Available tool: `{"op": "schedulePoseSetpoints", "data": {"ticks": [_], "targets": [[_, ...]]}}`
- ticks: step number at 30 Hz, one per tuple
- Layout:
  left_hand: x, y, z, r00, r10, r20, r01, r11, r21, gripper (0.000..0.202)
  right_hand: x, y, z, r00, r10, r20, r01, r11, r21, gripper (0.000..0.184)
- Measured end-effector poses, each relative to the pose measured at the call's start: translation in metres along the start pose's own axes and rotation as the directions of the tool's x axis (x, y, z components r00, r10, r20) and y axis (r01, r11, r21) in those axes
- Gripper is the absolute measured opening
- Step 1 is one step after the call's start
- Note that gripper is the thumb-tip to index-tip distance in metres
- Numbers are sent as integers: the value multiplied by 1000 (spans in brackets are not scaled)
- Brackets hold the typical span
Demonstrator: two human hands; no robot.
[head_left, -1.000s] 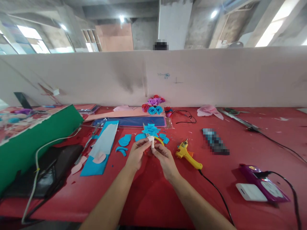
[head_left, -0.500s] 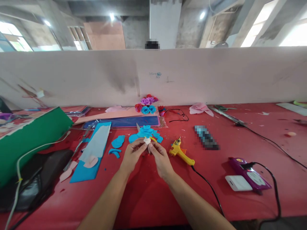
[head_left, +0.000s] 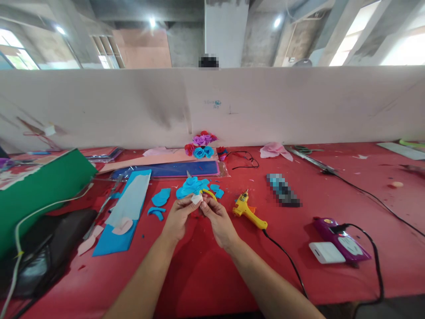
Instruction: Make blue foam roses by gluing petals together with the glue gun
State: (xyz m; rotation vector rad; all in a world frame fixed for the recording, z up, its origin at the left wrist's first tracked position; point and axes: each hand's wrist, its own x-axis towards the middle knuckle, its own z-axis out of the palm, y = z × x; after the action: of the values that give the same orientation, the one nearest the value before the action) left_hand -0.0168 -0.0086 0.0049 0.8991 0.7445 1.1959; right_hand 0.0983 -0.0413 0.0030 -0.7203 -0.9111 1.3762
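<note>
A small white paper piece (head_left: 196, 199) is pinched in my left hand (head_left: 177, 217), between thumb and fingers. My right hand (head_left: 219, 220) is closed with its thumb and fingers at the paper's right edge, gripping it too. Just behind the fingers shows a curved yellow handle (head_left: 209, 193); a pointed metal tip sticks out past the blue paper pieces (head_left: 191, 187) there. More blue cut pieces (head_left: 161, 197) lie left of my hands. To the right rests a yellow glue gun (head_left: 248, 210) with a black cord.
Blue folded paper (head_left: 116, 241) under a white sheet lies at left, beside a green block (head_left: 49, 195). Paper roses (head_left: 203, 146) stand at the back near a white partition (head_left: 282, 106). A purple power strip (head_left: 355, 248) with a white adapter is at right.
The white paper has shifted slightly left and tilted between my fingers. My right fingers have moved a little left. The view has also turned slightly.
</note>
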Motion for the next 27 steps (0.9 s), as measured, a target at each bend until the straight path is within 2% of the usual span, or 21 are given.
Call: {"op": "schedulePoseSetpoints", "data": {"ticks": [4, 7, 11, 14, 17, 20, 23, 27], "targets": [[-2, 7, 2, 989, -117, 92, 119, 993, -16, 17, 0, 1, -4, 988, 145, 62, -151, 982, 114, 24], [-2, 10, 3, 985, -133, 107, 134, 991, -5, 18, 0, 1, -5, 976, 195, 95, -207, 968, 139, 26], [-1, 9, 2, 996, -79, 32, 79, 997, 4, 12, 0, 1, -2, 993, 107, 47, -107, 994, 8, 27], [-1, 9, 1, 997, -59, 51, 57, 997, 43, 10, 0, 0, -1, 998, 58, 28, -57, 997, -43, 27], [-2, 10, 2, 993, -75, 96, 67, 994, 86, 14, 0, -1, -3, 996, 82, 31, -82, 997, -12, 26], [-3, 11, 5, 991, -99, 94, 92, 992, 83, 17, 0, -1, -5, 991, 132, 37, -133, 991, 33, 26], [-2, 11, 5, 996, -82, 36, 81, 996, 22, 15, 0, -1, -2, 992, 124, 21, -124, 992, 29, 26], [1, 9, 1, 997, -64, -40, 62, 997, -39, 12, -1, -2, 2, 1000, 20, -2, -21, 997, -73, 22]]}}
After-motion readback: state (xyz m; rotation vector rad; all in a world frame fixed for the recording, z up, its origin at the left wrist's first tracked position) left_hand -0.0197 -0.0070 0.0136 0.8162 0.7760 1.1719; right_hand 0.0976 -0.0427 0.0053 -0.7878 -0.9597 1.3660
